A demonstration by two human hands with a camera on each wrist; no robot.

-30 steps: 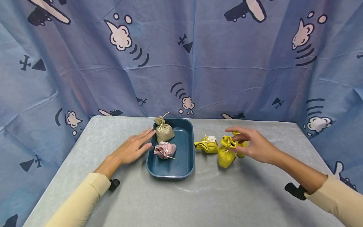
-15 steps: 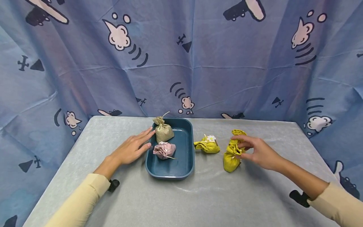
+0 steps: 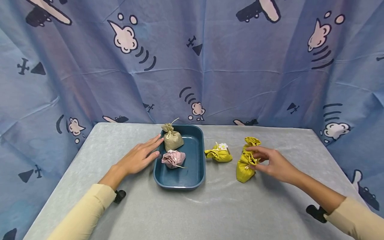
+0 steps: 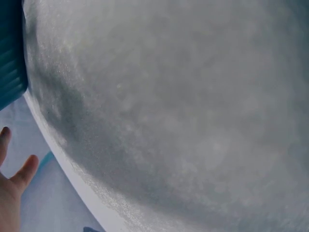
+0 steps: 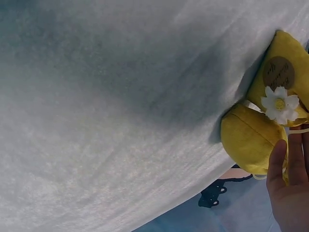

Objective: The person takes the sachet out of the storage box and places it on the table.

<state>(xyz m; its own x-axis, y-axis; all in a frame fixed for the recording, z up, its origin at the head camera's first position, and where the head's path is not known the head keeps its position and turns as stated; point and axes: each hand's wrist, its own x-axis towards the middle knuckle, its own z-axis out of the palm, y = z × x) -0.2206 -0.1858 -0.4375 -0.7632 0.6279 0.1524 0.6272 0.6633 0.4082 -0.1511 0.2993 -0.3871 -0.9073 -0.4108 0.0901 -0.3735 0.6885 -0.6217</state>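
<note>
My left hand point(image 3: 149, 151) lies flat and open on the grey table point(image 3: 192, 213), its fingertips against the left rim of a dark blue tray point(image 3: 195, 173). In the tray stand a beige pouch point(image 3: 173, 140) and a pink pouch point(image 3: 173, 159). My right hand point(image 3: 254, 159) pinches the gathered neck of a yellow pouch point(image 3: 243, 170) between thumb and fingers. Another yellow pouch point(image 3: 251, 142) lies just behind it. A yellow pouch with a white daisy point(image 3: 219, 153) sits between the tray and my right hand. In the right wrist view, fingers point(image 5: 289, 164) touch yellow pouches point(image 5: 248, 137).
A blue printed curtain point(image 3: 192, 66) closes off the back and both sides of the table. The left wrist view shows the tray's corner point(image 4: 9, 53), bare table cloth point(image 4: 183, 111) and fingertips point(image 4: 21, 176). Black clamps point(image 3: 119, 196) sit at both forearms.
My right hand has drawn the yellow pouch to the right, away from the daisy pouch, uncovering the second yellow pouch behind it. The left hand has stayed put.
</note>
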